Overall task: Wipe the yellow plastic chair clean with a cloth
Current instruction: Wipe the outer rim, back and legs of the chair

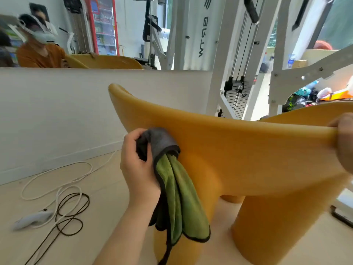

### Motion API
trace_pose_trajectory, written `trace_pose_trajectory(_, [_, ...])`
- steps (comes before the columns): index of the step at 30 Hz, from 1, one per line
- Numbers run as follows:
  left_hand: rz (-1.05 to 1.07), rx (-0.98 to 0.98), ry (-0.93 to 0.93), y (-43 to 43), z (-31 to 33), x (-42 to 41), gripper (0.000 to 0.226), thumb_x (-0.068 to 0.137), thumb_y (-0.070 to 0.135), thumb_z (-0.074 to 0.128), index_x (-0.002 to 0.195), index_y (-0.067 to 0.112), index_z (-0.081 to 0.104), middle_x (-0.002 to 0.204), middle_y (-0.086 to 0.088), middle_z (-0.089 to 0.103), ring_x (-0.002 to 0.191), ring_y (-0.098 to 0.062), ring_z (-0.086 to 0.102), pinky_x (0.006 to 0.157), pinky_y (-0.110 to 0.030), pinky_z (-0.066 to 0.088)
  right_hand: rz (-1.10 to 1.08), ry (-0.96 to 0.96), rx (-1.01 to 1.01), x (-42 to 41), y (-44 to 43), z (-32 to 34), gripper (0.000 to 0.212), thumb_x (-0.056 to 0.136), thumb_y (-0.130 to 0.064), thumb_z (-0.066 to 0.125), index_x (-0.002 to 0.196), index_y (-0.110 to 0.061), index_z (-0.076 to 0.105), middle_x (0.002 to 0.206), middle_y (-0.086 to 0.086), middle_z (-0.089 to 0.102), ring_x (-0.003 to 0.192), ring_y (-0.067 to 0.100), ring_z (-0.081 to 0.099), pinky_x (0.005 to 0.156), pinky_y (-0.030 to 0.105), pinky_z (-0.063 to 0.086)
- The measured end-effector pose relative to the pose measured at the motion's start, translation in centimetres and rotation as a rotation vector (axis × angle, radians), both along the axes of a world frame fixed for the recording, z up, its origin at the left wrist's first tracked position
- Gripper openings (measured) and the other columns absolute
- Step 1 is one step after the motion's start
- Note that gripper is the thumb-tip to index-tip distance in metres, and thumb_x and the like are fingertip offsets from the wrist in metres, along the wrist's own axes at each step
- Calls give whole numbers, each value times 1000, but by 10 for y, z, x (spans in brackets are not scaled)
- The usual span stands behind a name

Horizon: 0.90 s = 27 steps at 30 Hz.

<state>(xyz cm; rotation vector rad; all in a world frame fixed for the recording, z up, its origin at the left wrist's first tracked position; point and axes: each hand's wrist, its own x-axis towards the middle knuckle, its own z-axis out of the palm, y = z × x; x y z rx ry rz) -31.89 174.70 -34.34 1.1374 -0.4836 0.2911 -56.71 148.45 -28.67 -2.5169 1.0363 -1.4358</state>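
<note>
The yellow plastic chair [248, 150] fills the middle and right of the head view, its curved back rim toward me and its thick legs below. My left hand [137, 165] grips a bunched grey and green cloth [175, 188] and presses its grey part against the outer side of the chair back, left of centre. The green folds hang down in front of a chair leg. At the right edge my right hand [343, 138] grips the chair's top rim, fingers curled over it.
A white low wall with a mirror [76, 111] stands behind the chair. White and black cables [63, 196] and a white controller [32, 219] lie on the light wood floor at left. A white cable gym machine [238, 77] stands behind the chair at right.
</note>
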Motion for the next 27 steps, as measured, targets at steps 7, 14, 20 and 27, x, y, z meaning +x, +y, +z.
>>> trace_pose_trajectory(7, [226,90,-30,30,7,16,12,82,20,65,90,27,59,88,4,61,84,-14,61,78,-39,53,305,404,-354,87,147,41,41,96,-60,27,118,-43,57,98,-7,64,85,20,59,68,33,44])
trace_pose_trajectory(14, [86,206,-398,-5,-15,-9,60,96,28,49,147,42,20,160,11,14,146,-12,20,116,-33,28,338,560,-487,180,204,50,52,96,-62,12,127,-31,39,74,-5,55,60,19,55,51,31,46])
trace_pose_trajectory(20, [126,16,-56,-11,-17,86,44,95,45,51,137,36,40,134,6,51,126,-12,49,107,-40,39,239,609,-518,179,208,48,44,96,-59,12,132,-38,28,72,-9,48,55,15,49,46,25,37])
trace_pose_trajectory(27, [-54,-43,40,-13,-12,37,49,92,51,50,138,47,33,134,22,48,120,15,44,102,-14,39,285,697,-372,227,225,67,38,97,-57,19,94,-29,44,77,-7,50,69,19,54,57,34,43])
